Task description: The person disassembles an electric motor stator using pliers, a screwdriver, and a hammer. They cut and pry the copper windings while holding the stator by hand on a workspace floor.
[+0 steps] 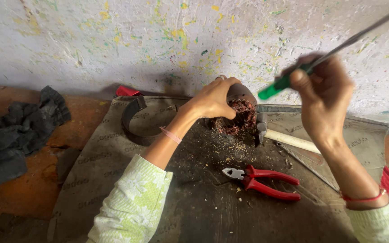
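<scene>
Head view: left hand (212, 100) fingers cupped over copper-wound stator (238, 118), right hand (324, 95) fingers pinching green-handled screwdriver (293, 77)

Even, soft daylight, no glare. Faint shadows lie under the pliers (262, 179). The right hand (324, 96) and its screwdriver (334, 51), above the pliers, are motion-blurred; the rest is sharp.

Your rusty wound motor core (238, 116) sits upright at frame centre; your green-handled screwdriver (289, 80) slants toward the upper right.
</scene>
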